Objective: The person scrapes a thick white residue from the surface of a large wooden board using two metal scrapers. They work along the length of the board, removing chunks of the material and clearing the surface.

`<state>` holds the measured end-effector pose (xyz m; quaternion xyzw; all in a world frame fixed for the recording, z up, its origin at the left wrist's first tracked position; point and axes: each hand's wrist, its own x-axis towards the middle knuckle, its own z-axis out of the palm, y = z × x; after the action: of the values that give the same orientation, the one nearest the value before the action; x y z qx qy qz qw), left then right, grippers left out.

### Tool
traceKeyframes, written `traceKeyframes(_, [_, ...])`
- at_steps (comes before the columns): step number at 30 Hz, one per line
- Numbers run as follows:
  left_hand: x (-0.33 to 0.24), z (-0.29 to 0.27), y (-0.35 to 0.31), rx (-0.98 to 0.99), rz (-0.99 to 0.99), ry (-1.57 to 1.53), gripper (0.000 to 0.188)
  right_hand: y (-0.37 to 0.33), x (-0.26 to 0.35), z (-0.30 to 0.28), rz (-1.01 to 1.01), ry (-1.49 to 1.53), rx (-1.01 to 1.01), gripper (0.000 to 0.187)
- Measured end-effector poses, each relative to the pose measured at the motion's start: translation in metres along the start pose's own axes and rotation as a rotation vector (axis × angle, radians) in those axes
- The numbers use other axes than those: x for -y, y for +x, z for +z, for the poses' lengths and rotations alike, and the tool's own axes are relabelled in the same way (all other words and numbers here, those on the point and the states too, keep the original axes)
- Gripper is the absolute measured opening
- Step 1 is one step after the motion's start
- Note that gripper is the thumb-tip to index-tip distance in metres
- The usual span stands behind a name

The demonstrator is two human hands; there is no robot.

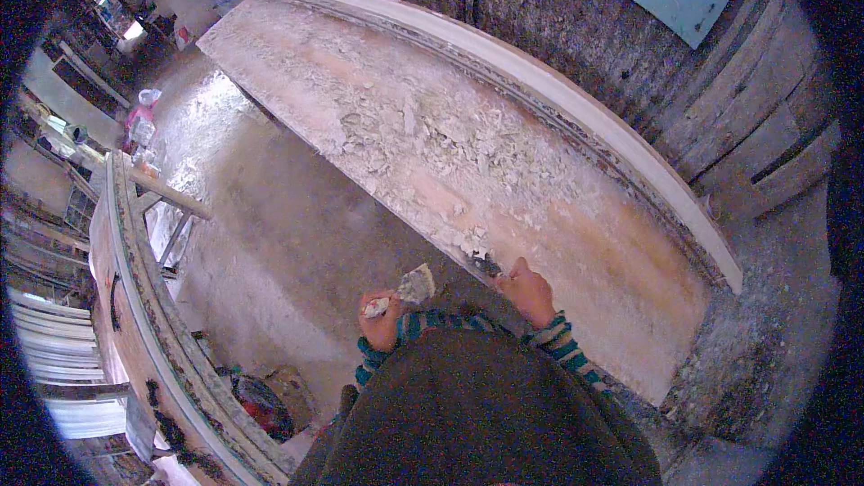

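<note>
My left hand (381,317) is closed around a putty knife (417,284), whose broad blade is coated with pale paste; it is held off the near edge of a long workbench. My right hand (526,292) is over the bench's near edge, fingers wrapped around a second scraper (486,263) with a dark blade. A small lump of whitish paste (472,239) lies at that blade's tip. Across the middle of the bench top (612,252) spread many pale flakes and crumbs (459,135), thickest toward the far side.
A long pale moulding (504,49) runs along the bench's far edge, before a stained wall (576,27). To the left stands another long moulding (153,324) on a wooden support (171,193). A dark and red object (259,405) sits on the floor, lower left.
</note>
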<state>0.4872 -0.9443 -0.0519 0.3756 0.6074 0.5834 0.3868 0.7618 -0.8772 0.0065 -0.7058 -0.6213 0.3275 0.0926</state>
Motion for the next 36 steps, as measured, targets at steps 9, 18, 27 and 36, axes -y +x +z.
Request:
traceKeyframes(9, [-0.014,0.002,0.011,-0.045,-0.059,-0.101,0.014,0.056,0.032,0.031,-0.146,0.152,-0.187,0.035])
traceKeyframes(18, [-0.009,0.002,0.017,-0.049,0.224,-0.032,0.014,0.037,0.008,-0.038,-0.119,-0.103,-0.063,0.043])
traceKeyframes(27, [-0.006,0.008,0.009,0.009,-0.033,-0.111,0.014,-0.010,-0.044,0.012,0.015,0.032,-0.080,0.042])
traceKeyframes(36, [-0.032,0.063,0.014,0.399,-0.011,0.074,0.009,0.095,0.087,-0.024,-0.246,0.054,-0.184,0.037])
